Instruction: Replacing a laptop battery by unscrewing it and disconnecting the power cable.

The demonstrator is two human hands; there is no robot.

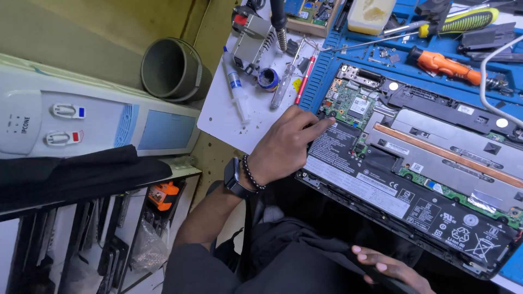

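Item, work surface: we are looking down on an opened laptop (419, 163) lying with its base cover off on a blue repair mat (348, 51).

Item, left hand (286, 142): we are pressing its extended index finger onto the laptop's upper left corner, just beside the green circuit board (351, 106); the other fingers are curling in loosely, gripping nothing. A dark wristwatch (235, 178) and a bead bracelet (251, 173) are sitting on that wrist.

Item, right hand (389, 269): it is resting low at the laptop's near edge, fingers lying flat over dark fabric; we cannot tell whether it is holding anything.

Item, labels: the long black battery (403, 193) is running along the near side, carrying small white rectangular stickers and white printed symbols toward its right end. A small white square label is sitting on the green board.

Item, surroundings: a copper heat pipe (447, 155) is crossing the silver shield. On the white board (223, 117) a syringe (237, 90) with a blue band and a small round tin (268, 79) are lying. An orange-handled screwdriver (444, 64) and a yellow-and-green one (463, 22) are lying on the mat.
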